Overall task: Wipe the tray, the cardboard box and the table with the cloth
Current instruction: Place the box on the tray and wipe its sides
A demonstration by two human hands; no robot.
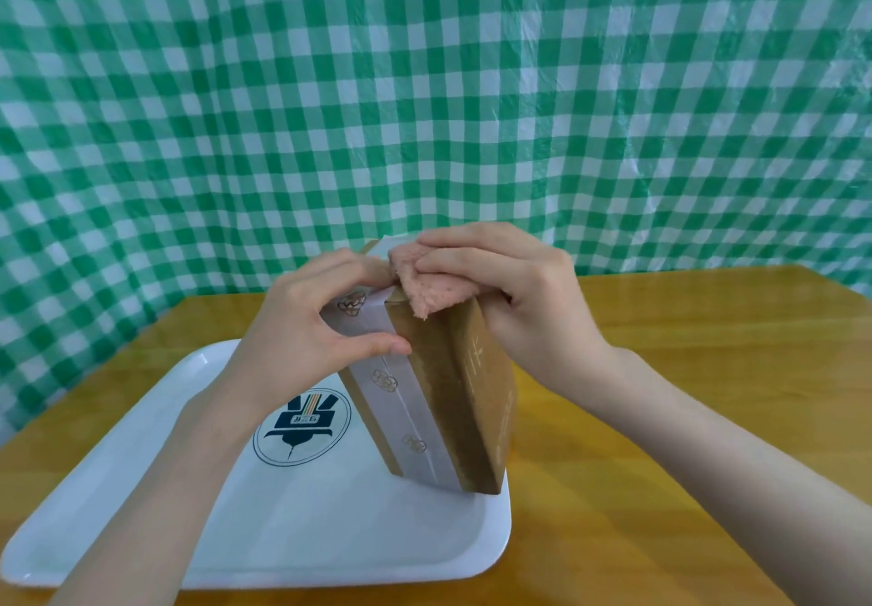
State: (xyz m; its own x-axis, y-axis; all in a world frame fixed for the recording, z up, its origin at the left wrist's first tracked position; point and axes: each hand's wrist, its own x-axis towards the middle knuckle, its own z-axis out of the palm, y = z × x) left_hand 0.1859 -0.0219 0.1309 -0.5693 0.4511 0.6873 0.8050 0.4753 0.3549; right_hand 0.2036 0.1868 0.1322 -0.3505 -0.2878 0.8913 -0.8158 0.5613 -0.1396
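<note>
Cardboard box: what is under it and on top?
The cardboard box stands tilted on the white tray. The pink cloth, under the right hand, covers its top end; that face is hidden.

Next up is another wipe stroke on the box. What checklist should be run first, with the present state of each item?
1. Box steadied: left hand grips the box near its top. Ok.
2. Cloth on the box: right hand holds the cloth against the box's top end. Ok.
3. Box supported: it is tilted, with its lower end on the tray near the tray's right edge. Ok.
4. Tray flat on the table: ok.
5. Far face of the box clean: hidden. Cannot tell.
</note>
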